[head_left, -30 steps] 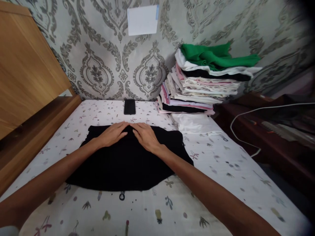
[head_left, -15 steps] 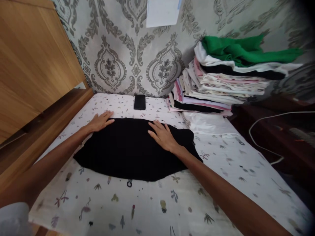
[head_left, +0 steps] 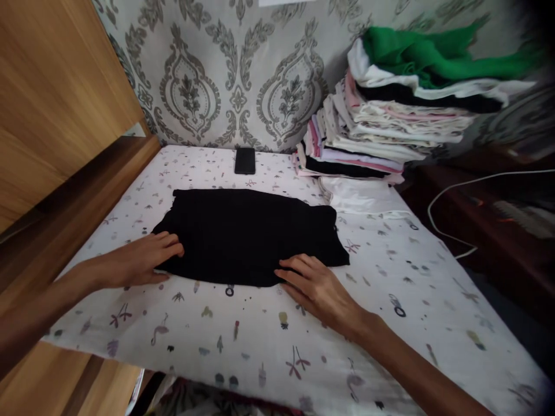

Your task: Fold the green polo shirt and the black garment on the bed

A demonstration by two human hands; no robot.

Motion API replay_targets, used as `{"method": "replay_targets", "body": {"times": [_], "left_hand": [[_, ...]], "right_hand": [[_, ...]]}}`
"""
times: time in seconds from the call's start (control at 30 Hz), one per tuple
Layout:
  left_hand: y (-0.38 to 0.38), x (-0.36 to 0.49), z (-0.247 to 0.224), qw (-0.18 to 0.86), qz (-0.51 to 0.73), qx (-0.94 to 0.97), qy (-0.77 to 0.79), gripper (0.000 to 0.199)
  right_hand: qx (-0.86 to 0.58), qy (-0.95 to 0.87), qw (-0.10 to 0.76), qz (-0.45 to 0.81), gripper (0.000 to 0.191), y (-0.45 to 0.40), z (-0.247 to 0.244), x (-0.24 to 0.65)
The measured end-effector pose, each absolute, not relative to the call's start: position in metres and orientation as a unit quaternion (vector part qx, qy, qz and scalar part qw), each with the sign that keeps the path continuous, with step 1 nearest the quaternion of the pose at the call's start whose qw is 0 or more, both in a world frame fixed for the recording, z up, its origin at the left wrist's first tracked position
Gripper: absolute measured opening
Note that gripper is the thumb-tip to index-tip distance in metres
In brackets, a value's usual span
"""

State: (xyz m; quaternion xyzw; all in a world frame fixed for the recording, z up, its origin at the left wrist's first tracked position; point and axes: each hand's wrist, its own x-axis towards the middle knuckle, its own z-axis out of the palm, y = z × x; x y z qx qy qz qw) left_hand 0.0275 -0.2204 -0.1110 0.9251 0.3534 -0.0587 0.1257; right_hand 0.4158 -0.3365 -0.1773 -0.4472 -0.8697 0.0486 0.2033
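Observation:
A black folded garment (head_left: 243,231) lies flat on the patterned white sheet, its front edge towards me. My left hand (head_left: 150,257) is at the garment's front left corner, fingers resting on the cloth and thumb apart on the sheet just off its edge. At the right part of the front edge is my right hand (head_left: 314,286), its slightly bent, parted fingers touching the cloth; its thumb is hidden. Neither hand visibly lifts the fabric.
A black phone (head_left: 245,160) lies near the wall behind the garment. At the back right stands a tall stack of folded clothes (head_left: 381,133), topped by a green cloth (head_left: 425,55). A wooden cabinet (head_left: 56,98) borders the left, and a white cable (head_left: 442,196) hangs on the right.
Both hands have slid from the garment's far side towards me, to its front edge. The garment's far left corner is now uncovered. The view has tilted downward.

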Motion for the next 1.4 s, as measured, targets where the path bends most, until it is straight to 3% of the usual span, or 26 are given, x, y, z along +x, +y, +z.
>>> {"method": "replay_targets", "body": {"times": [0.2, 0.27, 0.43, 0.63, 0.83, 1.03, 1.23, 1.4], "left_hand": [[-0.236, 0.019, -0.137, 0.025, -0.053, 0.947, 0.315, 0.046], [-0.238, 0.017, -0.139, 0.025, -0.04, 0.946, 0.321, 0.044], [-0.227, 0.012, -0.115, 0.171, 0.012, 0.918, 0.359, 0.029], [-0.174, 0.024, -0.101, 0.326, 0.069, 0.835, 0.438, 0.036], [-0.145, 0.033, -0.132, 0.344, 0.091, 0.784, 0.509, 0.044], [-0.153, 0.029, -0.13, 0.377, 0.102, 0.751, 0.532, 0.051], [-0.152, 0.029, -0.131, 0.407, 0.164, 0.713, 0.547, 0.053], [-0.15, 0.026, -0.137, 0.423, 0.148, 0.725, 0.523, 0.048]], "right_hand": [[-0.442, -0.869, 0.219, -0.029, 0.03, -0.335, -0.179, 0.404], [-0.438, -0.867, 0.237, -0.021, 0.031, -0.336, -0.178, 0.404], [-0.485, -0.814, 0.303, 0.099, 0.02, -0.338, -0.171, 0.412], [-0.577, -0.703, 0.337, 0.246, 0.015, -0.296, -0.161, 0.422], [-0.644, -0.681, 0.264, 0.229, 0.016, -0.259, -0.163, 0.42], [-0.664, -0.691, 0.215, 0.188, 0.019, -0.265, -0.166, 0.422], [-0.64, -0.741, 0.204, 0.017, 0.02, -0.277, -0.158, 0.398], [-0.648, -0.738, 0.129, 0.137, 0.031, -0.265, -0.149, 0.354]]}}
